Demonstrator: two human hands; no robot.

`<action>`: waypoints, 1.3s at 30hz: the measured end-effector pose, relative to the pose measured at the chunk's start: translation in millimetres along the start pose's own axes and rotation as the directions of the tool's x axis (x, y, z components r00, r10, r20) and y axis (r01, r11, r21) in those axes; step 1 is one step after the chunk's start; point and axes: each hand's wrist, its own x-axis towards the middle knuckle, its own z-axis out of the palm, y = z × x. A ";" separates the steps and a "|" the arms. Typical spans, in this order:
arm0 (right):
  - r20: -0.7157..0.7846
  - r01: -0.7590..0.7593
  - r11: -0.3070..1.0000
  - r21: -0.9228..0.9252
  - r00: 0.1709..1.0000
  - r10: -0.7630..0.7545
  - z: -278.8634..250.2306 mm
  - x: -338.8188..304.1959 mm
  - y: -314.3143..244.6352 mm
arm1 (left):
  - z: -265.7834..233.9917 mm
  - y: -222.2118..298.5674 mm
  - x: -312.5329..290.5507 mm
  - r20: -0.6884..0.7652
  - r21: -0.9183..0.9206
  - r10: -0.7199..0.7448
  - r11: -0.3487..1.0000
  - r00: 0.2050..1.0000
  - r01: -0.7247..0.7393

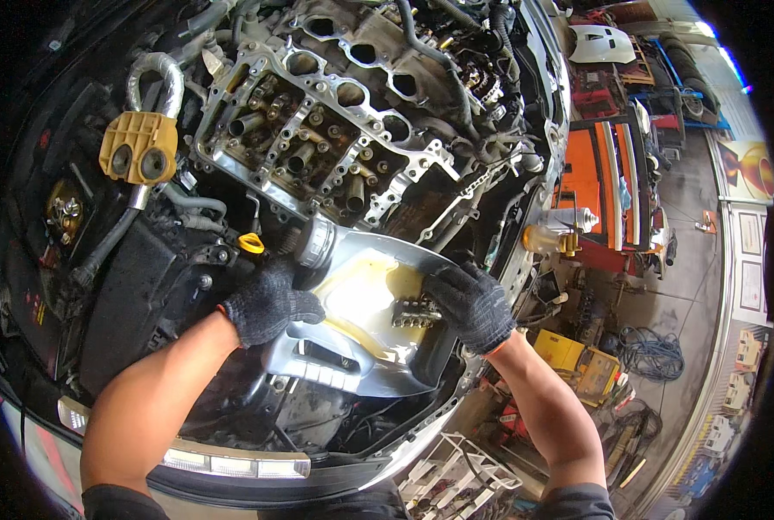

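Note:
A grey plastic jug (339, 378), its side cut away like a tray, lies tilted over the front of the engine bay. Its capped neck (317, 241) points up and left. Yellowish oil (339, 322) pools inside and catches a bright glare. My left hand (270, 302), in a dark knit glove, grips the jug's left edge with the thumb over the rim. On the opposite side my gloved right hand (471, 303) closes over the rim, fingertips reaching inside. Right by those fingertips sits a row of small metal parts (416, 313) in the jug; whether they are pinched I cannot tell.
Beyond the jug lies the opened engine head (305, 143) with exposed ports and a hanging chain (481, 180). A yellow dipstick handle (250, 243) rises beside my left hand. A tan two-holed block (138, 147) stands left. Outside the fender are an orange cabinet (582, 178) and coiled cable (653, 354).

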 end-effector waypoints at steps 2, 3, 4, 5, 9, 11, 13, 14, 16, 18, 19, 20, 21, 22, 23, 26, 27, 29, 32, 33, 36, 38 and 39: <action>-0.019 -0.055 0.998 0.025 0.998 0.056 4.8 2.8 -2.8 | 0.0 2.2 -0.2 0.000 0.053 0.030 0.998 1.000 -0.030; -0.016 -0.093 0.994 0.050 0.995 0.094 6.8 3.9 -4.7 | -0.6 2.2 -0.2 0.009 0.067 0.023 0.997 1.000 -0.023; -0.044 -0.104 0.993 0.057 0.993 0.106 8.4 4.6 -6.9 | -0.6 1.7 -0.2 0.007 0.141 0.035 0.989 0.999 -0.036; -0.060 -0.122 0.990 0.074 0.990 0.127 9.5 4.6 -9.2 | -0.6 0.7 -0.1 0.019 0.055 -0.014 0.998 1.000 0.013; -0.126 -0.115 0.984 0.134 0.983 0.132 9.4 5.0 -10.0 | 0.6 -6.9 1.3 0.026 -0.104 -0.100 0.989 0.995 0.103; -0.087 -0.073 0.989 0.124 0.993 0.085 2.3 3.8 -3.7 | -0.1 -11.1 2.7 0.030 -0.080 -0.050 0.995 0.998 0.053; -0.057 -0.040 0.990 0.132 0.997 0.048 -4.1 4.7 1.0 | -1.2 -14.1 3.3 0.026 0.111 0.065 0.991 0.998 -0.067; -0.021 -0.012 0.994 0.104 1.000 0.014 -6.3 5.7 1.7 | -1.4 -15.1 3.2 0.045 0.066 0.053 0.996 0.998 -0.056; 0.030 0.057 0.996 0.065 0.998 -0.059 -12.6 8.0 3.6 | -2.0 -15.8 1.8 0.038 0.110 0.058 0.992 0.998 -0.062; 0.054 0.061 0.995 0.079 0.996 -0.065 -11.6 13.3 1.7 | -2.9 -15.5 1.7 0.070 0.033 -0.046 0.998 0.996 0.044; 0.083 0.067 0.995 0.076 0.994 -0.073 -9.9 15.6 0.1 | -3.4 -15.2 1.6 0.069 0.074 -0.033 0.997 0.997 0.028; 0.074 0.051 0.996 0.074 0.996 -0.057 -8.0 17.2 -1.1 | -3.7 -14.9 2.1 0.086 0.016 -0.074 0.997 0.994 0.073; 0.082 0.041 0.997 0.062 0.996 -0.046 -5.8 18.5 -1.7 | -4.1 -14.8 2.1 0.091 0.004 -0.075 0.997 0.993 0.075; 0.101 0.037 0.999 0.039 0.994 -0.041 -3.7 19.3 -1.6 | -3.8 -14.9 2.8 0.086 0.093 -0.027 0.996 0.996 0.019; 0.106 0.007 0.998 0.056 0.994 -0.013 -1.9 19.6 -0.8 | -3.6 -15.4 3.3 0.089 0.030 -0.051 0.998 0.995 0.049; 0.128 -0.014 0.999 0.037 0.992 0.010 1.1 18.5 1.9 | -2.0 -18.6 4.9 0.055 0.114 0.079 0.990 0.995 -0.084; 0.124 0.006 1.000 0.003 0.992 -0.006 1.3 17.4 2.1 | 0.1 -20.3 5.1 0.036 0.116 0.159 0.980 0.987 -0.162; 0.134 -0.019 1.000 -0.014 0.991 0.021 1.1 15.8 1.1 | 1.2 -24.2 5.6 0.029 0.074 0.149 0.986 0.988 -0.150; 0.147 -0.081 0.997 -0.001 0.986 0.080 1.3 15.6 -4.7 | -0.2 -29.2 6.3 0.055 0.110 0.153 0.981 0.987 -0.158; 0.133 -0.055 0.998 -0.021 0.990 0.057 1.2 15.9 -6.7 | -1.3 -30.0 7.0 0.069 0.231 0.331 0.912 0.941 -0.338; 0.063 0.011 0.998 -0.066 0.998 -0.007 1.4 19.5 -10.4 | -2.1 -28.2 5.0 0.065 0.130 0.184 0.973 0.981 -0.191; 0.046 0.036 0.996 -0.077 0.998 -0.032 0.0 20.5 -10.9 | -2.4 -23.4 4.8 0.092 0.067 0.038 0.997 0.995 -0.045; 0.053 0.043 0.996 -0.074 0.998 -0.039 -1.5 20.7 -10.4 | -3.4 -20.3 5.4 0.112 0.117 0.058 0.991 0.992 -0.071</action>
